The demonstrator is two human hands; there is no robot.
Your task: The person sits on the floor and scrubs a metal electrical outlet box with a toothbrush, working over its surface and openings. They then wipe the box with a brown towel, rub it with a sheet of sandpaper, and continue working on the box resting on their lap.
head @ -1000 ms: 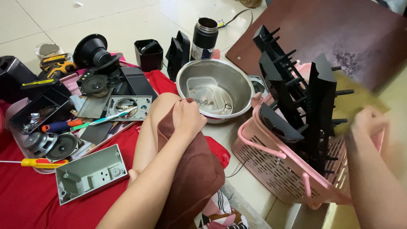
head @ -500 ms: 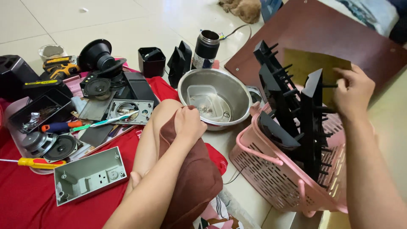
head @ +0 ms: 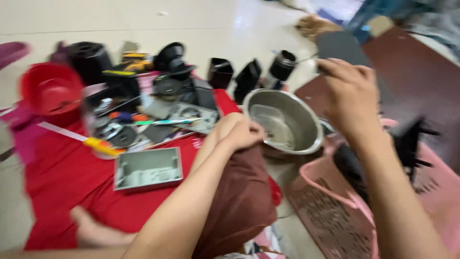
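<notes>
While blurred: round steel bowl (head: pixel 287 125), pink mesh basket (head: pixel 330 216).

Motion blur smears the red bowl (head: pixel 50 91); the pink basket (head: pixel 335 211) runs off-frame.

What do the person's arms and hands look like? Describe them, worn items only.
Both forearms are bare to as far up as the head view shows: no sleeves, gloves, watch or bracelets. The left hand and right hand show no rings, though motion blur hides fine detail. Fingers look unadorned, nails short as far as can be told.
</notes>
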